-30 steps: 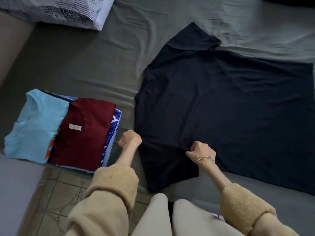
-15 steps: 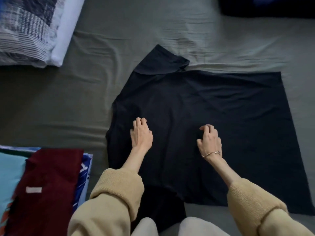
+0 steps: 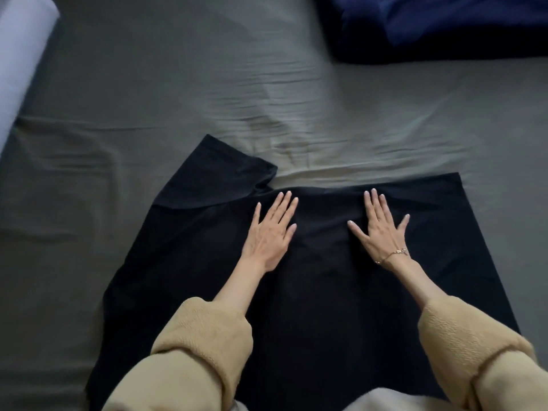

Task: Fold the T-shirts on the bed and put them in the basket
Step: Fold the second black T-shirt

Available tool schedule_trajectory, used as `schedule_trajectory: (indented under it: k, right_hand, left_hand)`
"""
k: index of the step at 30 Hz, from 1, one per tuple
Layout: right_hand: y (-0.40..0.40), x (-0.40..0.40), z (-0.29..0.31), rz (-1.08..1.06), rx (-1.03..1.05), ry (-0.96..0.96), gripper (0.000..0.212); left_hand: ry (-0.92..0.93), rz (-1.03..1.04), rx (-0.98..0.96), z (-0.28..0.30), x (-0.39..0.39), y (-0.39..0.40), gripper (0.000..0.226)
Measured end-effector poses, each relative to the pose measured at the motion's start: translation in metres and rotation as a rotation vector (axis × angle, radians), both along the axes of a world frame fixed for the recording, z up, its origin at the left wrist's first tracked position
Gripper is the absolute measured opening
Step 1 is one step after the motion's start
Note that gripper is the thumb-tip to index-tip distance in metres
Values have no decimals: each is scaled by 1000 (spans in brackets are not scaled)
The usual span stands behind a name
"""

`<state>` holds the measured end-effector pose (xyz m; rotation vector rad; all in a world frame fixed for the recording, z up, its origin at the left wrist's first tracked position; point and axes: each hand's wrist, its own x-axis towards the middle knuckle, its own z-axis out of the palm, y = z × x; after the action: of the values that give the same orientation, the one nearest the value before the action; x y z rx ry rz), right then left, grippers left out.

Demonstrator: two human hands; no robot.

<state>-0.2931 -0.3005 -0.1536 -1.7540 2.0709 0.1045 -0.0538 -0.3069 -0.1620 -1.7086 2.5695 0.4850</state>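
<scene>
On the wrinkled grey sheet [image 3: 178, 93], a black shirt [image 3: 326, 292].
Left hand [image 3: 271, 232] and right hand [image 3: 381, 229] press it flat, fingers straight; blue bedding [image 3: 439, 25] beyond.

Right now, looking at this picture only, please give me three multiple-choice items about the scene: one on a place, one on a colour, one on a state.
1. Where does the sleeve that sticks out lie?
A. far left of the shirt
B. far right
C. under the right hand

2. What colour is the T-shirt being folded?
A. maroon
B. black
C. light blue

3. How are the hands?
A. both clenched
B. both flat, fingers spread
C. one lifted

Answers:
1 A, the sleeve juts out beyond the left hand.
2 B, it is black on the grey sheet.
3 B, left hand and right hand press flat on it.
</scene>
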Motion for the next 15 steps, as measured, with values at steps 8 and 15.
schedule_trajectory:
  k: [8,15]
  right_hand:
    - [-53,-82,7,-99,-276,-5,39]
    - [-94,-126,19,215,-37,279,26]
  left_hand:
    - [199,187,-5,9,-62,-80,43]
    - [120,70,461,28,-103,-118,42]
